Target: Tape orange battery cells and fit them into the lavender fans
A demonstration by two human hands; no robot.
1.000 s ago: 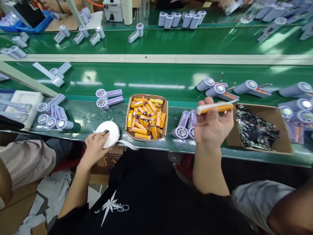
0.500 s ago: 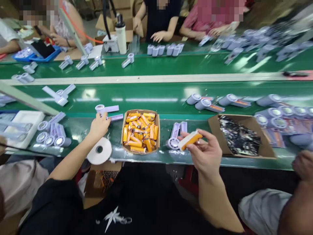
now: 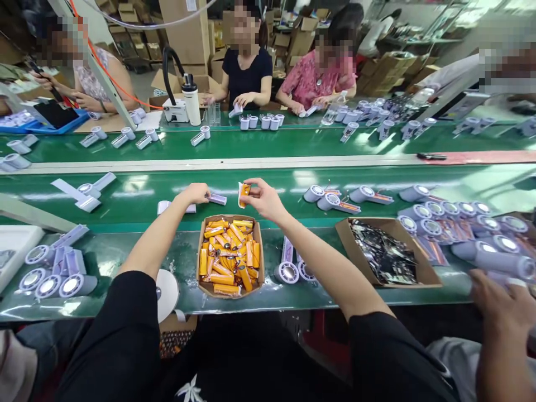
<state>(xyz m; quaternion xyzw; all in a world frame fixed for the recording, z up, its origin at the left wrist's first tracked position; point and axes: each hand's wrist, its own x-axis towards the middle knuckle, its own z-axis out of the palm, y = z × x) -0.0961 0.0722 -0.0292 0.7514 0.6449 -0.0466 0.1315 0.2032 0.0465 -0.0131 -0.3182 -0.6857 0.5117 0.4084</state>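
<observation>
Orange battery (image 3: 245, 191) in right hand (image 3: 265, 199) — carton (image 3: 261, 269) near, sleeve (image 3: 121, 329) overlapping tape roll (image 3: 168, 297).

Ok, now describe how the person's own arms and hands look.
Black sleeves end near the elbows, leaving the forearms bare. The left hand and right hand are ungloved, with no watch or bracelet visible. The black shirt's front carries a white design.
</observation>
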